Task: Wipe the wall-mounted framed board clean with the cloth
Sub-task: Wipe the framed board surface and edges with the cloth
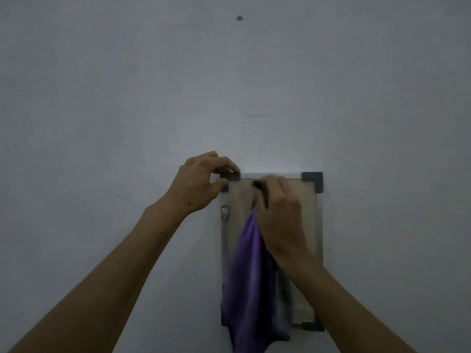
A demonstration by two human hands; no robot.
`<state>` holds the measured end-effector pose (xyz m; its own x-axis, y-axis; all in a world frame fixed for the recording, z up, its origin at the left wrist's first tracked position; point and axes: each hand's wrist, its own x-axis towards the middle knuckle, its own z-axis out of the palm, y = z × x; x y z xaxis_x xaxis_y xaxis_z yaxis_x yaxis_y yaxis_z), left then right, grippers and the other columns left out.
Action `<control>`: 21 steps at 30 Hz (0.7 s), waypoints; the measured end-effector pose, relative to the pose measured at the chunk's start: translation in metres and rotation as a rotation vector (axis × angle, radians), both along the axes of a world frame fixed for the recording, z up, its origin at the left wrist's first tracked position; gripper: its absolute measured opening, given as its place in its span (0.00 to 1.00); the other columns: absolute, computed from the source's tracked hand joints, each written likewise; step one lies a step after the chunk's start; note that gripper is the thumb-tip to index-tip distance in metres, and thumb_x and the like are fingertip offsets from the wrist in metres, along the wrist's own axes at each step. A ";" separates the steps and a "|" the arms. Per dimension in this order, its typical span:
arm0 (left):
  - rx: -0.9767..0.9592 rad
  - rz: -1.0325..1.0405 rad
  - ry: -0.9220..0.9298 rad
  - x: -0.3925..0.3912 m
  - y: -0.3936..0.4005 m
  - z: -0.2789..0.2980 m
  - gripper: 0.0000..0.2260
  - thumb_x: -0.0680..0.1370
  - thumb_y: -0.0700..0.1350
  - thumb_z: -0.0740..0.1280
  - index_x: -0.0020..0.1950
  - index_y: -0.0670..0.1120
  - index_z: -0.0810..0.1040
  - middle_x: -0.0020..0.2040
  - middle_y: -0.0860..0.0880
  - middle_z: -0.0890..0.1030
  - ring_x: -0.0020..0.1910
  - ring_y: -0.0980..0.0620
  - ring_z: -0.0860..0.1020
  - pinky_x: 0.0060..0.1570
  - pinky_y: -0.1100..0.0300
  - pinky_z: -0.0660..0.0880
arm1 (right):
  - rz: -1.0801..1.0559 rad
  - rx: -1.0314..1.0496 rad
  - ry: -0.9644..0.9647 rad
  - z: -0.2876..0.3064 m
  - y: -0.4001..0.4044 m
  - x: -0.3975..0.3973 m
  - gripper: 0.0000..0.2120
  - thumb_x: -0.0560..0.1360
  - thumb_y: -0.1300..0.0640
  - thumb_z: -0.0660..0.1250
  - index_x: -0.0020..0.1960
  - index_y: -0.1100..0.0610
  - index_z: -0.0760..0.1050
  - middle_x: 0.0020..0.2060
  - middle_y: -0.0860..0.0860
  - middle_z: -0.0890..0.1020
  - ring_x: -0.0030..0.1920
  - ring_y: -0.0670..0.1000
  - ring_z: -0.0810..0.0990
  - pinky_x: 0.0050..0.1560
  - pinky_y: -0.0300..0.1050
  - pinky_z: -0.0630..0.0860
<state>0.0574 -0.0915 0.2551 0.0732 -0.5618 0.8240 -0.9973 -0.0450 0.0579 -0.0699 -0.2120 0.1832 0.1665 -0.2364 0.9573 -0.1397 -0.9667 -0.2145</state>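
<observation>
- Hanging on a pale grey wall in the lower middle of the frame is a small upright board, taller than it is wide.
- The board has a thin light metal frame with dark plastic caps at the corners; the upper right cap and the lower right cap show whole, while the upper left cap is partly under fingers.
- Its face is a dull, smudged beige, and a darker streak runs down its lower middle.
- A small metal fitting sits on the left side of the frame, a little below the upper left corner.
- The left hand is at the board's upper left corner, its curled fingers and thumb pinching the frame there at the dark cap.
- The right hand lies over the upper middle of the board, its fingers curled and pressed against the face just under the top edge; the fingertips are blurred.
- A purple cloth is gripped in the right hand and hangs straight down from under the palm.
- The cloth covers the lower left part of the board and drops past its bottom edge towards the bottom of the frame.
- The right forearm crosses the board's lower right part, hiding some of the right side of the frame.
- A small round screw or bolt sits in the wall at the top middle of the frame, well apart from the board.
</observation>
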 end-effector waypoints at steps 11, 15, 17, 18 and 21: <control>0.038 0.046 -0.069 -0.002 -0.007 -0.002 0.14 0.80 0.43 0.67 0.63 0.58 0.80 0.48 0.54 0.73 0.48 0.55 0.74 0.41 0.72 0.64 | -0.087 0.145 -0.257 -0.004 -0.023 -0.035 0.05 0.79 0.59 0.68 0.53 0.60 0.78 0.47 0.54 0.81 0.44 0.48 0.78 0.50 0.40 0.80; 0.042 0.036 -0.051 -0.001 -0.008 0.000 0.15 0.79 0.43 0.68 0.62 0.58 0.81 0.46 0.55 0.71 0.46 0.57 0.71 0.40 0.72 0.63 | -0.103 0.129 -0.179 0.001 -0.007 -0.012 0.05 0.80 0.58 0.67 0.52 0.59 0.77 0.47 0.54 0.80 0.43 0.47 0.75 0.44 0.27 0.70; 0.051 0.042 -0.047 -0.002 -0.008 0.000 0.15 0.79 0.43 0.68 0.63 0.58 0.80 0.46 0.55 0.71 0.46 0.57 0.71 0.41 0.72 0.63 | -0.061 0.062 -0.058 0.002 0.004 0.001 0.07 0.81 0.58 0.64 0.56 0.61 0.77 0.50 0.54 0.80 0.44 0.46 0.76 0.43 0.28 0.71; 0.056 0.045 -0.044 -0.002 -0.008 0.001 0.15 0.80 0.42 0.67 0.63 0.58 0.80 0.47 0.54 0.71 0.47 0.56 0.71 0.41 0.72 0.63 | -0.044 0.012 0.017 0.001 0.008 0.007 0.08 0.82 0.58 0.63 0.58 0.61 0.77 0.51 0.55 0.80 0.44 0.46 0.78 0.44 0.31 0.74; 0.076 0.049 -0.026 -0.001 -0.006 0.002 0.17 0.79 0.40 0.67 0.64 0.58 0.80 0.48 0.53 0.72 0.49 0.55 0.71 0.43 0.71 0.64 | -0.075 -0.120 0.164 0.000 0.013 0.008 0.09 0.82 0.60 0.62 0.61 0.61 0.75 0.53 0.55 0.79 0.44 0.49 0.80 0.48 0.41 0.81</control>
<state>0.0561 -0.0972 0.2568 0.0809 -0.6192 0.7810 -0.9949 -0.0969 0.0262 -0.0621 -0.1987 0.1832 0.3082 -0.1398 0.9410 -0.2358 -0.9695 -0.0668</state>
